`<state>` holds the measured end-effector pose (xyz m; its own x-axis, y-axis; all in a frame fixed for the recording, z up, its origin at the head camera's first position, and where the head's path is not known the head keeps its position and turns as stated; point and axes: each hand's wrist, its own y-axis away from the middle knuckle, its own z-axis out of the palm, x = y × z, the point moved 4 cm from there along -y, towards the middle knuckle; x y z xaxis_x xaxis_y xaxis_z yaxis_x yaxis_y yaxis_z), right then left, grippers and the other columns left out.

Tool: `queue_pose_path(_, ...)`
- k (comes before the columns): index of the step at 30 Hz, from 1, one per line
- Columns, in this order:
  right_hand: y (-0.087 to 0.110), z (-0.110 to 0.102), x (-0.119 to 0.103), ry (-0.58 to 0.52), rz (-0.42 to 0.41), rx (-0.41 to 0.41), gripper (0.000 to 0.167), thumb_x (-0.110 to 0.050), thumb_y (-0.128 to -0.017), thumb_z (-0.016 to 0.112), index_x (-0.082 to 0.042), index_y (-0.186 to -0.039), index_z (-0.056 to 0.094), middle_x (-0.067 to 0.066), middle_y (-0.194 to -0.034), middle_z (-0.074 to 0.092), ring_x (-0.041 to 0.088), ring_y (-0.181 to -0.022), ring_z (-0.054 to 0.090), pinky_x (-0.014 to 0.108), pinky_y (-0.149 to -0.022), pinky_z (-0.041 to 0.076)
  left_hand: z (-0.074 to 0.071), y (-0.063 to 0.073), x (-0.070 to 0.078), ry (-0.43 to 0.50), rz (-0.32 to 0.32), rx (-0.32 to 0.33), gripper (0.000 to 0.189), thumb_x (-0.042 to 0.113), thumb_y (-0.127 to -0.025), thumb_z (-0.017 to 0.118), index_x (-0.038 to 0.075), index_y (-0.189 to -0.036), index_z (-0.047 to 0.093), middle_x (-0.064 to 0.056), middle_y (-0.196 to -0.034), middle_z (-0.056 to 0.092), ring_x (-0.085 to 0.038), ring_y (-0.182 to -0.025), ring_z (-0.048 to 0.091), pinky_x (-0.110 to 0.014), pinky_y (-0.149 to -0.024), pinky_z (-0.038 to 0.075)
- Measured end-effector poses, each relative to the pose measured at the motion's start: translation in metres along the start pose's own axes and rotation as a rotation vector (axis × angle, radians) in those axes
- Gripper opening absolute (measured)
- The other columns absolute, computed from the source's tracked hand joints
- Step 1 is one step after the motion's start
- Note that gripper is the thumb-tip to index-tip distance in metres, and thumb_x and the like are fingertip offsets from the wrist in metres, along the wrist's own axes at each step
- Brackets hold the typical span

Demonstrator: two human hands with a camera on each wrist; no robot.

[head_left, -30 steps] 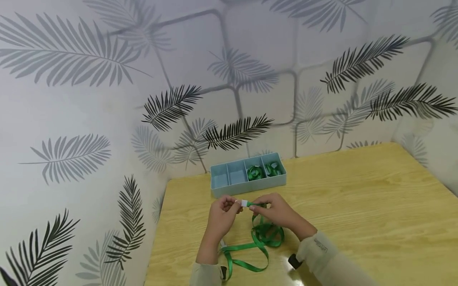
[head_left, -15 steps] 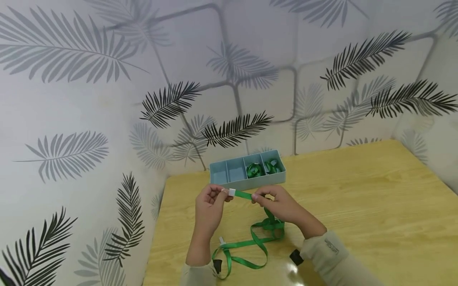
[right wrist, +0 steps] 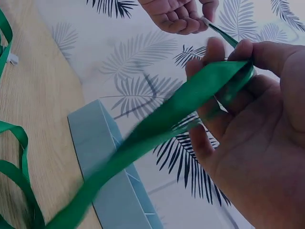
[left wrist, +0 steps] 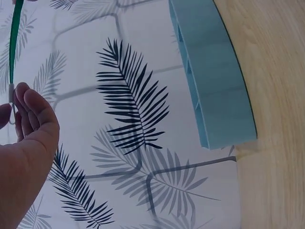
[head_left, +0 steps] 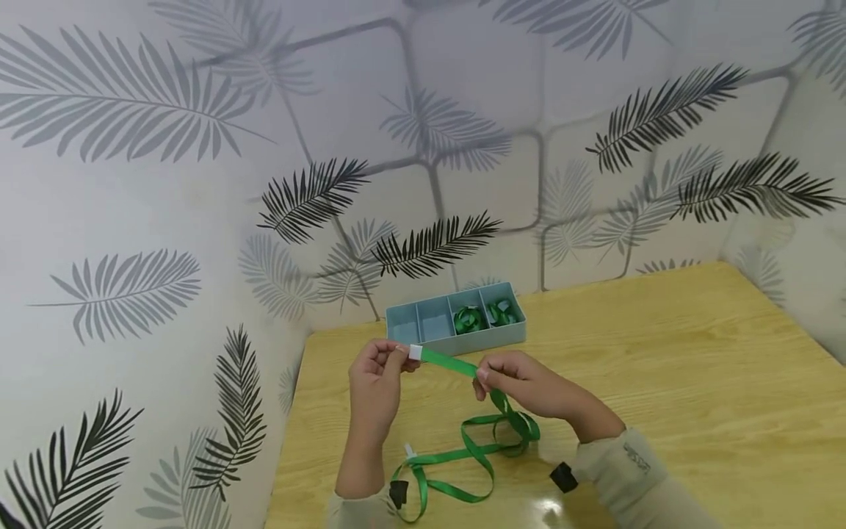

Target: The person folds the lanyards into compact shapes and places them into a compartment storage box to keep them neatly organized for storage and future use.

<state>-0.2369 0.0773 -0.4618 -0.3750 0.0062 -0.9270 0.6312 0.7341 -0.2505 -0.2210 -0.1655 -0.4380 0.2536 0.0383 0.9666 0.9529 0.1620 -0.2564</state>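
A green ribbon lanyard [head_left: 452,364] stretches between my two hands above the table. My left hand [head_left: 374,393] pinches the end with the white fitting [head_left: 415,352]. In the left wrist view, a small loop hangs below that white fitting [left wrist: 11,93], between thumb and fingers. Farther along the ribbon, my right hand [head_left: 532,383] pinches it between thumb and forefinger. From there the ribbon drops in loops to the table, where a second white end piece [head_left: 409,450] lies near my left wrist. In the right wrist view the hanging ribbon [right wrist: 190,95] is partly blurred.
Behind my hands, against the wall, stands a blue-grey divided box [head_left: 476,342]. Its two right compartments hold coiled green lanyards [head_left: 469,319]; its two left ones look bare. The wooden table [head_left: 661,367] extends to the right. A leaf-patterned wall [head_left: 463,184] borders its back.
My hands have moved apart, left hand leftward and right hand rightward along the ribbon. More green ribbon now shows between them, and the loose loops have shifted slightly.
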Motion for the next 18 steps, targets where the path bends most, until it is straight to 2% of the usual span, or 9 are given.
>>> queue_pose_path(2, 0.002, -0.002, -0.002, -0.034, -0.016, -0.010, 0.034, -0.012, -0.117, 0.039, -0.002, -0.099, 0.066, 0.019, -0.080, 0.058, 0.018, -0.071, 0.055, 0.035, -0.071, 0.053, -0.003, -0.001, 0.004, 0.021, -0.005, 0.044, 0.009, 0.004, -0.106, 0.059, -0.003, -0.104, 0.064, -0.005, -0.087, 0.070, -0.013, -0.077, 0.073, -0.029, -0.081, 0.064)
queue_pose_path(5, 0.007, -0.007, -0.006, -0.025, -0.007, 0.025, 0.032, -0.011, -0.116, 0.042, -0.005, -0.100, 0.069, 0.015, -0.066, 0.041, 0.019, -0.055, 0.036, 0.036, -0.056, 0.042, -0.012, -0.002, 0.008, 0.050, -0.018, 0.103, 0.008, 0.005, -0.107, 0.058, -0.002, -0.105, 0.063, -0.004, -0.086, 0.068, -0.014, -0.077, 0.072, -0.029, -0.083, 0.064)
queue_pose_path(7, 0.009, -0.009, -0.007, -0.016, 0.000, 0.046, 0.033, -0.012, -0.116, 0.044, -0.007, -0.093, 0.067, 0.012, -0.061, 0.032, 0.019, -0.051, 0.025, 0.037, -0.050, 0.033, -0.018, -0.003, 0.011, 0.058, -0.012, 0.124, 0.008, 0.005, -0.107, 0.058, -0.001, -0.105, 0.062, -0.004, -0.086, 0.067, -0.015, -0.077, 0.072, -0.029, -0.083, 0.064)
queue_pose_path(9, 0.011, -0.011, -0.008, 0.001, 0.012, 0.062, 0.035, -0.014, -0.116, 0.045, -0.009, -0.084, 0.061, 0.009, -0.060, 0.027, 0.017, -0.050, 0.021, 0.036, -0.050, 0.030, -0.023, -0.003, 0.012, 0.057, -0.001, 0.137, 0.008, 0.005, -0.107, 0.057, -0.001, -0.105, 0.062, -0.003, -0.085, 0.067, -0.015, -0.077, 0.072, -0.028, -0.084, 0.064)
queue_pose_path(11, 0.012, -0.014, -0.008, 0.004, 0.002, 0.083, 0.035, -0.013, -0.115, 0.046, -0.008, -0.082, 0.057, 0.009, -0.059, 0.027, 0.018, -0.049, 0.023, 0.036, -0.049, 0.031, -0.025, -0.003, 0.015, 0.055, 0.017, 0.147, 0.008, 0.005, -0.107, 0.057, -0.001, -0.104, 0.061, -0.003, -0.085, 0.066, -0.014, -0.077, 0.072, -0.028, -0.083, 0.064)
queue_pose_path(12, 0.012, -0.015, -0.009, 0.012, 0.005, 0.103, 0.033, -0.013, -0.115, 0.048, -0.008, -0.084, 0.060, 0.009, -0.058, 0.030, 0.018, -0.049, 0.026, 0.035, -0.049, 0.033, -0.026, -0.003, 0.015, 0.056, 0.022, 0.150, 0.008, 0.004, -0.107, 0.056, -0.001, -0.104, 0.061, -0.003, -0.085, 0.066, -0.014, -0.077, 0.072, -0.028, -0.082, 0.064)
queue_pose_path(14, 0.014, -0.017, -0.010, 0.021, 0.014, 0.148, 0.025, -0.012, -0.114, 0.050, -0.007, -0.096, 0.068, 0.009, -0.058, 0.039, 0.021, -0.049, 0.033, 0.033, -0.050, 0.037, -0.028, -0.003, 0.015, 0.057, 0.022, 0.158, 0.008, 0.004, -0.108, 0.056, -0.001, -0.104, 0.061, -0.003, -0.085, 0.066, -0.015, -0.077, 0.072, -0.027, -0.082, 0.064)
queue_pose_path(16, 0.016, -0.018, -0.011, 0.022, 0.016, 0.191, 0.018, -0.011, -0.113, 0.053, -0.006, -0.108, 0.069, 0.010, -0.062, 0.049, 0.021, -0.049, 0.038, 0.031, -0.047, 0.037, -0.029, -0.002, 0.016, 0.062, 0.022, 0.162, 0.007, 0.004, -0.108, 0.056, 0.000, -0.104, 0.060, -0.003, -0.085, 0.065, -0.016, -0.077, 0.071, -0.027, -0.082, 0.064)
queue_pose_path(18, 0.017, -0.018, -0.011, 0.004, 0.009, 0.210, 0.013, -0.010, -0.112, 0.055, -0.005, -0.111, 0.066, 0.011, -0.067, 0.057, 0.020, -0.053, 0.045, 0.032, -0.047, 0.037, -0.030, -0.001, 0.016, 0.066, 0.018, 0.166, 0.007, 0.004, -0.108, 0.056, 0.000, -0.103, 0.060, -0.003, -0.085, 0.065, -0.016, -0.077, 0.072, -0.027, -0.082, 0.064)
